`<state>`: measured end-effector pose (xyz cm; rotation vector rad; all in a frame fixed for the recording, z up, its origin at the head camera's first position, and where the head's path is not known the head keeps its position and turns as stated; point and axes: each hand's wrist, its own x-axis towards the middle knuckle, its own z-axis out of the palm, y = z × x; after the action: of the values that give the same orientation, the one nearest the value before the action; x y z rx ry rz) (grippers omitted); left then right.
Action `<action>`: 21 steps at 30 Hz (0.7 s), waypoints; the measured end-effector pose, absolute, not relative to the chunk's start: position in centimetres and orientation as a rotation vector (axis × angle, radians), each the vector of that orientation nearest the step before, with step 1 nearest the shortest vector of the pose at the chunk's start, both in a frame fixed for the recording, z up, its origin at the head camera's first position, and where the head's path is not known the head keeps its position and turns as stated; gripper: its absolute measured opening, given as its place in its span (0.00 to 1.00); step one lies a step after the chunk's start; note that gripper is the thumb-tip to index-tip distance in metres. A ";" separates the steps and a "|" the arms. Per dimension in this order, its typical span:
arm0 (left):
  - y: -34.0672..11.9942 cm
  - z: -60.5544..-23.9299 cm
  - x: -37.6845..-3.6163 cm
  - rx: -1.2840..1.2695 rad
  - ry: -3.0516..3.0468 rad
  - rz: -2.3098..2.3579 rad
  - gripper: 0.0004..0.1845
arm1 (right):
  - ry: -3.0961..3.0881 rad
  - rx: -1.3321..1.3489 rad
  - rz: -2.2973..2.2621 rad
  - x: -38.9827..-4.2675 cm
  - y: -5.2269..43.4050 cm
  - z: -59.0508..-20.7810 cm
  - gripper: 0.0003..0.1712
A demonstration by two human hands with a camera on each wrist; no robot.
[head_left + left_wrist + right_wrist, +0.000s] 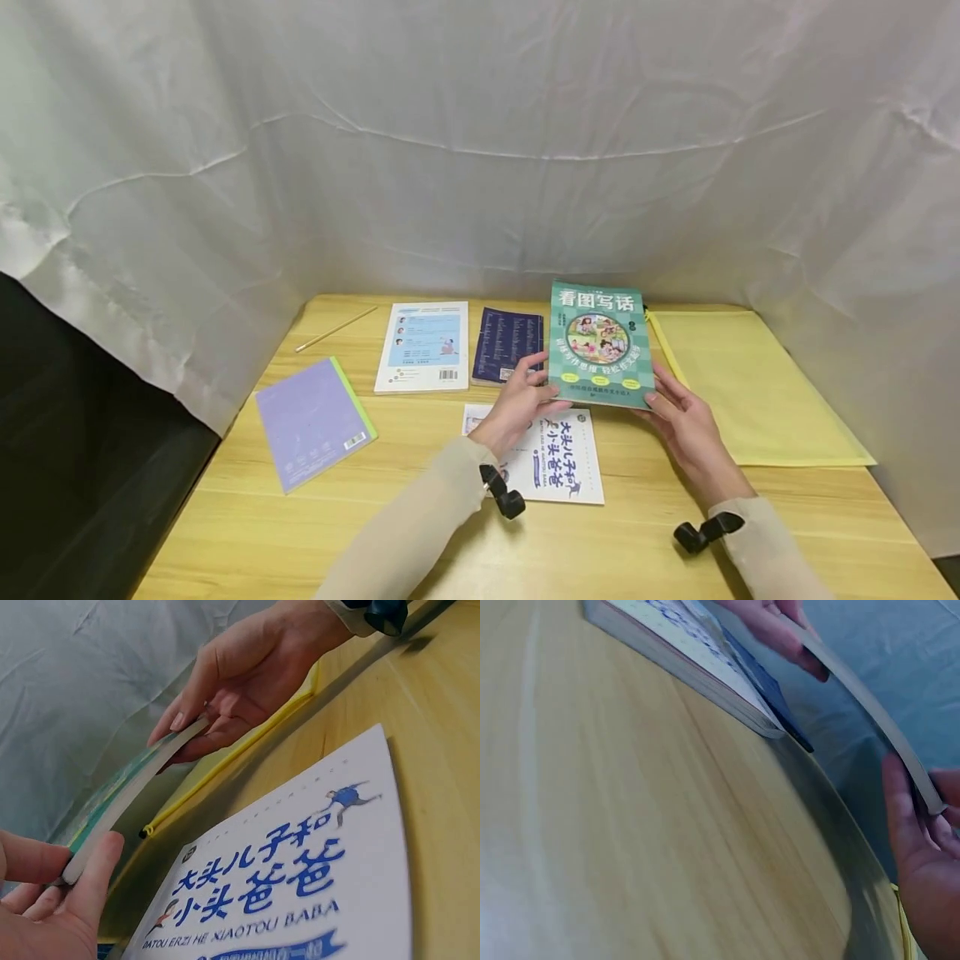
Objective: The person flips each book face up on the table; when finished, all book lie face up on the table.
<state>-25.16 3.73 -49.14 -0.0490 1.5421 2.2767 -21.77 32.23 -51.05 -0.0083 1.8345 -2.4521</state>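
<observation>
Both hands hold a green book (600,342) up off the table, its cover with a round picture facing the head camera. My left hand (520,400) grips its lower left corner, thumb on the front and fingers beneath. At the lower right corner my right hand (682,421) pinches it the same way. Seen edge-on in the left wrist view, the green book (139,784) bows slightly between the two hands. Below it on the table lies a white book (555,467) with blue lettering, partly covered by the left hand and sleeve.
A dark blue book (506,343) and a white-and-blue book (423,350) lie along the back. Left of them are a thin stick (335,329) and a purple notebook (315,425). A yellow zip pouch (757,392) lies flat at the right. Grey cloth (480,167) hangs behind.
</observation>
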 end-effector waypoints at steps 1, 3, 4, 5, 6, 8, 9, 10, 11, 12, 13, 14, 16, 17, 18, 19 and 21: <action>3.9 -49.2 -25.3 -0.056 1.549 2.267 0.37 | 1.848 0.027 -2.459 -21.9 32.3 -51.1 0.44; 4.1 -49.3 -25.4 -0.066 1.558 2.252 0.38 | 1.860 0.091 -2.468 -22.2 32.5 -51.1 0.43; 4.2 -49.4 -25.5 -0.073 1.561 2.246 0.38 | 1.862 0.122 -2.469 -22.3 32.5 -51.0 0.43; 4.3 -49.4 -25.7 -0.080 1.558 2.243 0.39 | 1.869 0.154 -2.460 -22.4 32.6 -51.0 0.42; 4.4 -49.4 -25.8 -0.089 1.555 2.241 0.39 | 1.882 0.184 -2.448 -22.5 32.6 -51.0 0.42; 4.6 -49.6 -26.0 -0.107 1.544 2.244 0.39 | 1.907 0.227 -2.417 -22.9 32.6 -51.0 0.41; 4.7 -49.7 -26.1 -0.114 1.540 2.245 0.39 | 1.919 0.244 -2.401 -23.0 32.6 -51.1 0.41; 4.8 -49.7 -26.2 -0.120 1.535 2.246 0.39 | 1.929 0.262 -2.388 -23.2 32.6 -51.1 0.40; 4.9 -49.8 -26.2 -0.129 1.529 2.247 0.39 | 1.943 0.276 -2.369 -23.4 32.6 -51.2 0.40; 4.9 -49.9 -26.3 -0.138 1.523 2.249 0.39 | 1.952 0.287 -2.355 -23.6 32.6 -51.2 0.39; 5.0 -50.0 -26.3 -0.144 1.516 2.250 0.39 | 1.963 0.293 -2.338 -23.8 32.6 -51.3 0.39; 5.0 -50.0 -26.3 -0.143 1.508 2.252 0.40 | 1.966 0.303 -2.329 -23.9 32.6 -51.4 0.39; 5.1 -50.1 -26.4 -0.133 1.492 2.253 0.41 | 1.966 0.316 -2.316 -24.2 32.6 -51.4 0.38; 5.1 -50.1 -26.4 -0.121 1.489 2.248 0.43 | 1.966 0.323 -2.312 -24.2 32.5 -51.4 0.37; 5.1 -50.0 -26.4 -0.101 1.500 2.232 0.45 | 1.958 0.332 -2.317 -24.3 32.5 -51.5 0.37; 5.1 -50.0 -26.5 -0.075 1.521 2.209 0.48 | 1.950 0.340 -2.325 -24.3 32.5 -51.5 0.36; 5.0 -50.0 -26.5 -0.020 1.554 2.159 0.54 | 1.918 0.370 -2.350 -24.3 32.5 -51.5 0.36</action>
<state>-26.47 4.97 -49.98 -0.0205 1.5542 2.1589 -24.28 32.48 -51.49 0.3704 1.9178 -2.3500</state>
